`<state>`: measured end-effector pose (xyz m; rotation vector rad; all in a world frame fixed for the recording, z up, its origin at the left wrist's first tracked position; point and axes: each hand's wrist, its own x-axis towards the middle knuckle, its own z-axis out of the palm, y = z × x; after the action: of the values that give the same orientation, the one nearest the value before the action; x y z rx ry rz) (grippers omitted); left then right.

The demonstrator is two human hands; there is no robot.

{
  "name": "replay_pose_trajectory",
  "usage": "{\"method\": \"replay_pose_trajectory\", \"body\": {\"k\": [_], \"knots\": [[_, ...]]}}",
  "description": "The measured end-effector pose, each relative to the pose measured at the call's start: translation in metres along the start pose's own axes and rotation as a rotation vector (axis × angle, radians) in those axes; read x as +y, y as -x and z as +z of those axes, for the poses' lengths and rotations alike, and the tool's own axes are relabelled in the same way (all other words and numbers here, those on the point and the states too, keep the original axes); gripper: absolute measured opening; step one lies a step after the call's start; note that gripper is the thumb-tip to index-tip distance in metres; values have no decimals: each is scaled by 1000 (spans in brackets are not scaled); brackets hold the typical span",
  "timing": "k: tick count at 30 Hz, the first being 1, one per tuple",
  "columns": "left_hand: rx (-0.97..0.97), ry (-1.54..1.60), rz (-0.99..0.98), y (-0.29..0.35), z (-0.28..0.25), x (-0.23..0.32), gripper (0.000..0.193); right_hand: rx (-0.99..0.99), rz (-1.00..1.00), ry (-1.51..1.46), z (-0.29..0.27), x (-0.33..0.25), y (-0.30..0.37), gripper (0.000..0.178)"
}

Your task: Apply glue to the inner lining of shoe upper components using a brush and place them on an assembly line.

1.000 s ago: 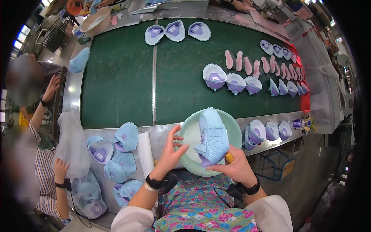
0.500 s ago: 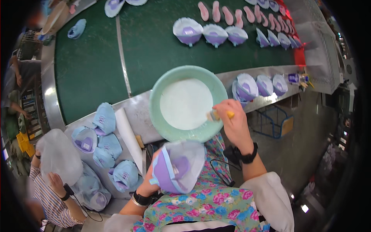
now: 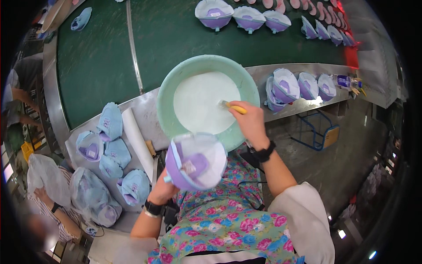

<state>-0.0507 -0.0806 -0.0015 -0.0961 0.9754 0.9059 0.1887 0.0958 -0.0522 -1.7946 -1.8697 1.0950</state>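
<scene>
A light green basin [image 3: 165, 108] of white liquid [image 3: 200, 99] stands in front of me at the table's edge. My right hand [image 3: 250, 123] is closed round the yellow handle of a brush [image 3: 238, 108], and the bristles touch the liquid near the basin's right side. Below the basin's near rim, my left hand [image 3: 162, 187] grips a purple and light blue shoe upper [image 3: 176, 174] with its pale inside facing up. Part of the left hand is hidden behind the upper.
More shoe uppers stand right of the basin [image 3: 286, 86] and on the green belt [image 3: 215, 17]. Blue ones [image 3: 134, 187] lie at left beside a white roll [image 3: 140, 138] and a filled plastic bag [image 3: 92, 193]. A co-worker's hand [image 3: 43, 197] handles another clear bag.
My right hand has carried the brush left from the basin's right wall into the white liquid. The upper in my left hand has come up and tipped its inside upward.
</scene>
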Motion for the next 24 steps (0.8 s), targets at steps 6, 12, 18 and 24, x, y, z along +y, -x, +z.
{"method": "replay_pose_trajectory", "body": {"k": [6, 12, 18, 24], "knots": [[-18, -6, 125, -50, 3, 3, 57, -145, 26, -491, -67, -80, 21, 21], [-105, -88, 147, -57, 21, 5, 65, -90, 25, -435, -73, -68, 14, 21], [-10, -50, 313, -67, 30, 14, 58, -65, 307, -438, -70, -59, 29, 14], [158, -93, 500, -70, 18, 15, 37, -249, 325, -626, -92, -89, 38, 12]]}}
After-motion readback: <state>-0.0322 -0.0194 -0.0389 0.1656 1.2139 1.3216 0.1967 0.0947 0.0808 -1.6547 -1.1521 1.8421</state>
